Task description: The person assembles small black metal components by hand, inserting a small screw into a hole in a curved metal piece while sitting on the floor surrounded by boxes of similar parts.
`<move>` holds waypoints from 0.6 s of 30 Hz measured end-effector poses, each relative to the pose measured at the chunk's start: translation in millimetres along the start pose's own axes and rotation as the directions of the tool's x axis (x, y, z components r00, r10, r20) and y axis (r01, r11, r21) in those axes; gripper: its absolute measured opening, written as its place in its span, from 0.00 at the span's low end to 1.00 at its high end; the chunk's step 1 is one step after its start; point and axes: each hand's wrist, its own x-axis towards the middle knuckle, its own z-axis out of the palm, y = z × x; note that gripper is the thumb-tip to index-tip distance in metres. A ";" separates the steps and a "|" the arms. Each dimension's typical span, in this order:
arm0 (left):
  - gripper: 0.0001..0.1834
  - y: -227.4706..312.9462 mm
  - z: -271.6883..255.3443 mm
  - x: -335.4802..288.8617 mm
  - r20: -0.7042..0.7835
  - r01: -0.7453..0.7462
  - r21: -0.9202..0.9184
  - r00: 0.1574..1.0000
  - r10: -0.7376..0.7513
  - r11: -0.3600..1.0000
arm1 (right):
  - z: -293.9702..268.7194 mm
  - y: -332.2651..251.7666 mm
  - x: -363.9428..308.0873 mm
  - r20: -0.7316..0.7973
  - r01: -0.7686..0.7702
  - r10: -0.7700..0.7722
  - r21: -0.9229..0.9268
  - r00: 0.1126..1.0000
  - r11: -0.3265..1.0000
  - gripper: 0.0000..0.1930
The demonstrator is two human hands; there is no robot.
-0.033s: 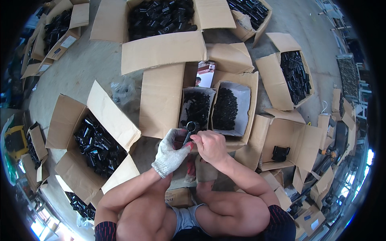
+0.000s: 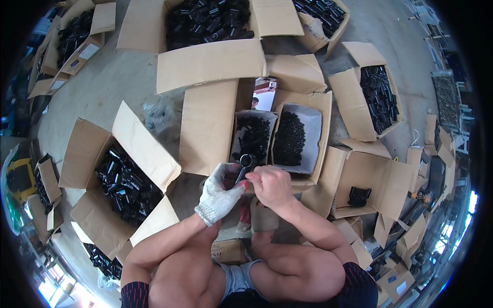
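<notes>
My left hand (image 2: 220, 197), in a white knit glove with red at the fingertips, is closed around a black part (image 2: 241, 176) with a round ring at its upper end. My bare right hand (image 2: 272, 187) is closed, its thumb and fingertips pinched against the side of that part. Anything small between those fingertips is hidden. Just beyond my hands, a carton (image 2: 208, 136) holds two grey-lined trays. Small black pieces (image 2: 252, 132) fill much of the left tray, and more small black pieces (image 2: 288, 138) lie in the right one.
A phone (image 2: 264, 94) leans at the back of the carton. An open box of black parts (image 2: 126, 185) stands at left, larger boxes (image 2: 210, 56) at the far side. At right, one box (image 2: 377, 177) holds a few black parts. A clear plastic bag (image 2: 160, 117) lies on the floor.
The whole view has shifted very slightly. Both hands keep the same hold, and the picture on the phone looks a little different.
</notes>
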 end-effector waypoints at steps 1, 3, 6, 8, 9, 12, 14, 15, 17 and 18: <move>0.21 -0.4 -2.3 -0.7 -0.009 -0.004 0.001 1.000 0.004 1.000 | -7.3 -4.7 2.5 0.009 -0.028 0.028 0.016 1.000 0.999 0.19; 0.21 1.2 -3.1 -1.9 -0.022 0.003 0.031 1.000 -0.002 1.000 | -11.2 -10.2 5.7 0.010 -0.067 0.067 0.096 0.998 0.993 0.18; 0.20 -2.7 -2.0 0.1 -0.015 -0.008 0.091 1.000 0.009 0.996 | -7.9 -10.7 6.7 0.028 -0.066 0.061 0.237 0.998 0.969 0.15; 0.20 -6.7 0.2 0.9 -0.005 0.000 0.069 1.000 0.000 0.998 | -0.9 -1.7 2.5 0.096 -0.040 0.033 0.072 0.995 0.997 0.16; 0.20 -6.3 0.6 0.5 -0.002 -0.004 0.063 1.000 0.004 0.998 | 1.2 0.9 0.5 0.126 -0.016 0.016 -0.008 0.992 1.000 0.16; 0.21 -17.0 0.6 2.1 -0.040 -0.014 0.030 0.999 0.015 0.999 | -5.1 -6.0 -4.6 0.109 -0.062 0.059 0.029 0.992 0.998 0.17; 0.20 -14.7 -1.2 1.4 -0.068 -0.011 0.024 0.998 0.013 1.000 | -10.5 -18.4 0.7 0.019 -0.096 0.095 0.125 0.995 0.987 0.16; 0.20 -12.4 2.0 0.7 -0.069 -0.009 0.010 0.998 0.010 1.000 | -10.0 -16.3 0.1 0.022 -0.081 0.079 0.123 0.997 0.989 0.15; 0.20 -6.7 5.0 -0.2 -0.063 0.011 0.028 0.998 -0.009 1.000 | -6.8 -7.6 -3.3 0.031 -0.056 0.052 0.120 0.998 0.991 0.14; 0.21 -3.9 3.9 -2.8 -0.049 0.027 0.022 0.998 -0.026 0.999 | -8.0 -5.1 -2.7 0.127 -0.029 0.021 0.061 0.992 0.998 0.13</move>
